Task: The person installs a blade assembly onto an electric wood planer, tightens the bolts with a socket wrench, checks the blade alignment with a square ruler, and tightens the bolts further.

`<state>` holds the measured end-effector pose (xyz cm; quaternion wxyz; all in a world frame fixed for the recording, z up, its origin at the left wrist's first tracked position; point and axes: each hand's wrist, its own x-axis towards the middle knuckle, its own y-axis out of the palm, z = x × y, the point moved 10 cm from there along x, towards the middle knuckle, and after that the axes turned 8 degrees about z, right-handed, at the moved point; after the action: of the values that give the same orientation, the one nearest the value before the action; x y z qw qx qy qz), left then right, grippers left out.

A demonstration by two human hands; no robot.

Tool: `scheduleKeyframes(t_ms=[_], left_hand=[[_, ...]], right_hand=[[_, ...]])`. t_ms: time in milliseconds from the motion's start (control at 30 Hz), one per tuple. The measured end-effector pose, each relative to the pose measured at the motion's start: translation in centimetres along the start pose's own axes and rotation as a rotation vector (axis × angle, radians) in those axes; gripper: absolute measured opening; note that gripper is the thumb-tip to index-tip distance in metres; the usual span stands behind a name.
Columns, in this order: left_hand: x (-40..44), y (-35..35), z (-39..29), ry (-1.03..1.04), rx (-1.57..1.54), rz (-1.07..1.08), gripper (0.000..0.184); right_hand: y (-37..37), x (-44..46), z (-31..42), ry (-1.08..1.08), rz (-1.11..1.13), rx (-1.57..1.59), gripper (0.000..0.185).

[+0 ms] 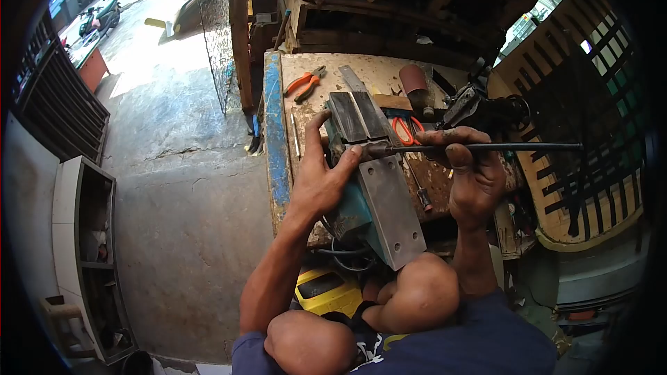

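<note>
An upturned electric planer [390, 205] with a green body and a flat metal sole lies across the bench edge, above my knees. My left hand [321, 177] grips it around the middle, with the thumb by the gap between the two sole plates. In my right hand [478, 177] is a long thin dark rod [531, 146], pinched between thumb and fingers. Its left end reaches the planer's gap near my left thumb; exactly what it touches there is too small to tell. Red-handled scissors [405, 130] and a screwdriver [424, 199] lie beside the planer.
On the worn wooden bench [278, 160] are orange-handled pliers [304, 85], a metal ruler [352, 78], a reddish sandpaper roll [413, 83] and a black metal device [467, 104]. A strapped chair frame [587, 236] stands at right. Something yellow [326, 293] sits below the bench.
</note>
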<state>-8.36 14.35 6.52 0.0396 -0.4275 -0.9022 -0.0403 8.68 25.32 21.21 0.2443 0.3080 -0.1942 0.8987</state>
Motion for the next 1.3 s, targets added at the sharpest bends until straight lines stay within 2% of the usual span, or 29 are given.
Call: scheduleKeyframes(t_ms=[67, 200, 267, 367, 500, 567, 733, 933, 1000, 1200, 1300], left_hand=[[0.0, 0.0, -0.1, 0.003, -0.004, -0.002, 0.078], [0.0, 0.3, -0.4, 0.014, -0.035, -0.001, 0.078], [-0.1, 0.4, -0.4, 0.006, -0.03, 0.007, 0.077], [0.2, 0.3, 0.1, 0.0, -0.01, 0.008, 0.076], [-0.1, 0.3, -0.4, -0.009, -0.014, 0.018, 0.075], [0.0, 0.1, -0.6, 0.037, 0.018, 0.018, 0.075], [0.3, 0.6, 0.3, 0.073, 0.02, 0.067, 0.071], [0.0, 0.3, -0.5, 0.134, 0.017, 0.043, 0.07], [-0.2, 0.9, -0.3, 0.001, -0.148, 0.12, 0.07], [0.3, 0.7, 0.5, 0.052, -0.04, 0.111, 0.073], [0.2, 0.9, 0.4, 0.075, -0.093, 0.126, 0.075]], right_hand=[[0.1, 0.4, -0.6, 0.109, 0.055, 0.022, 0.015], [0.1, 0.8, -0.2, 0.027, 0.089, -0.091, 0.016], [-0.7, 0.4, -1.1, 0.021, -0.065, 0.025, 0.018], [-0.6, 0.1, -1.2, 0.032, -0.121, -0.061, 0.011], [-0.4, 0.9, 0.0, 0.102, -0.127, -0.043, 0.018], [-0.1, 0.4, 1.4, 0.041, -0.172, 0.132, 0.016], [0.8, 0.5, 1.3, -0.034, -0.069, -0.031, 0.015], [1.6, 0.9, 0.8, -0.004, -0.012, -0.037, 0.016], [1.6, 1.4, 0.9, -0.021, 0.027, -0.048, 0.016], [2.1, 1.7, 1.0, -0.055, 0.088, -0.044, 0.015], [2.0, 1.9, 0.9, -0.041, 0.086, 0.013, 0.015]])
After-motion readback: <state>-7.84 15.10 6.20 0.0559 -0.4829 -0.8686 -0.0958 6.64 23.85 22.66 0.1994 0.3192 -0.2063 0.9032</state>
